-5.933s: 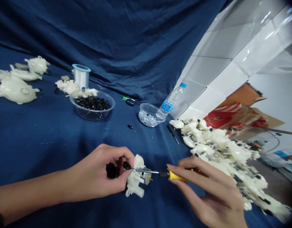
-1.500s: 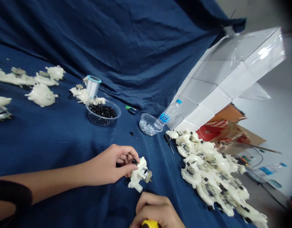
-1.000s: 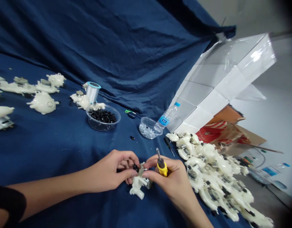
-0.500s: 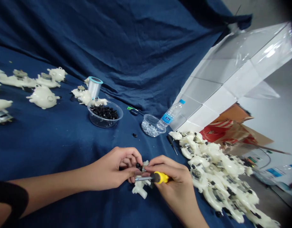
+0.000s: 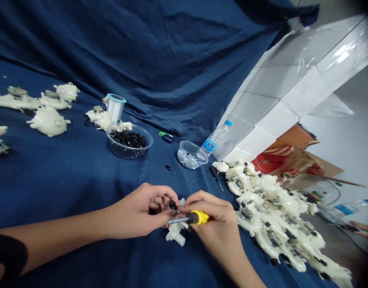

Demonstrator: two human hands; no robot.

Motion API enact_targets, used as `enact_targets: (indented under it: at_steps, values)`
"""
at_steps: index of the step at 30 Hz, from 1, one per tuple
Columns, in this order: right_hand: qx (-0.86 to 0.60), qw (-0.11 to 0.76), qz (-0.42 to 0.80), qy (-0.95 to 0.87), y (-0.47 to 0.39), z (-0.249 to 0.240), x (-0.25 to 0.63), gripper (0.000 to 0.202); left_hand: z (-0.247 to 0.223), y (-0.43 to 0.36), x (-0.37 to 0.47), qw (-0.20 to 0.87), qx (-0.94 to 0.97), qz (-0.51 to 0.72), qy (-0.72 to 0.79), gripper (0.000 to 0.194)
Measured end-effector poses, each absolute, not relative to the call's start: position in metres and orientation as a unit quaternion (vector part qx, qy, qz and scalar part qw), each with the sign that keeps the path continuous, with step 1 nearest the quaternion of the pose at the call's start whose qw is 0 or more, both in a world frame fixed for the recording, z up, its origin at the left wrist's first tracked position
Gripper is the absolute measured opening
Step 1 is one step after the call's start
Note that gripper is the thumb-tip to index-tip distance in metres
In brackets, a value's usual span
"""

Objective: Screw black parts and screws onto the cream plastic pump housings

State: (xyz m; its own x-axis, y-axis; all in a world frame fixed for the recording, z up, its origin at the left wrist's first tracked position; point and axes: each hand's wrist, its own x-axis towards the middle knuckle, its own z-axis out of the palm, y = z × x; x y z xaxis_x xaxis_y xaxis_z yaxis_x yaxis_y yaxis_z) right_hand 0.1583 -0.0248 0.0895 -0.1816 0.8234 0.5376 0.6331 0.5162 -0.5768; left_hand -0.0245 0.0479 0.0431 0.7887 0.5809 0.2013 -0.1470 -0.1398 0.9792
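Observation:
My left hand [image 5: 152, 210] is closed, pinching a small black plastic piece [image 5: 173, 205] between thumb and fingertips. My right hand [image 5: 212, 212] is closed around a screwdriver with a yellow and black handle [image 5: 201, 217]; its metal shaft points left. The right fingertips also meet a small metal screw [image 5: 178, 211] at the black piece. Just below the hands lies a translucent white plastic part [image 5: 176, 235] on the blue cloth, partly hidden by the fingers and the screwdriver.
Beyond the hands stand a bowl of black pieces [image 5: 130, 153], a bowl of screws [image 5: 187, 161] and a tilted water bottle [image 5: 215, 139]. A black screwdriver [image 5: 216, 178] lies near a heap of white plastic parts [image 5: 276, 212]. A thread spool [image 5: 115, 109] is farther back. Another person's hand [image 5: 363, 230] shows far right.
The view has shifted slightly, so most things sit a little higher and further left. Both hands keep their grips near each other. Another person's hand has appeared at the far right.

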Motion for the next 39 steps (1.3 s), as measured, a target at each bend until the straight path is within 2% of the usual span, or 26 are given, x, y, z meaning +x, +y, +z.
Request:
enact_targets:
  at_steps: [4,12,18,22,23,28,33,39]
  values:
    - [-0.494,0.426,0.131,-0.747,-0.023,0.09,0.156,0.007,0.042,0.047,-0.025,0.601,0.724,0.306,0.148,0.009]
    - [-0.514,0.423,0.151,-0.731,-0.02,0.087,0.16,0.022,0.045,0.045,-0.026,0.536,0.757,0.349,0.13,0.004]
    - [-0.541,0.403,0.172,-0.718,-0.022,0.088,0.162,0.027,0.043,0.045,-0.025,0.533,0.763,0.341,0.133,0.005]
    - [-0.546,0.364,0.174,-0.734,-0.031,0.108,0.173,0.013,0.038,0.046,-0.025,0.544,0.759,0.331,0.136,0.009]
    - [-0.547,0.346,0.163,-0.745,-0.035,0.115,0.178,0.009,0.037,0.047,-0.025,0.545,0.758,0.331,0.138,0.01]
    - [-0.552,0.232,0.02,-0.801,-0.064,0.134,0.198,0.031,0.038,0.047,-0.025,0.55,0.755,0.325,0.148,0.008]
    - [-0.537,0.259,-0.12,-0.794,-0.086,0.119,0.201,0.023,0.038,0.047,-0.025,0.553,0.752,0.323,0.156,0.008]
    - [-0.528,0.24,-0.13,-0.804,-0.093,0.108,0.203,0.023,0.04,0.047,-0.023,0.556,0.752,0.317,0.156,0.008]
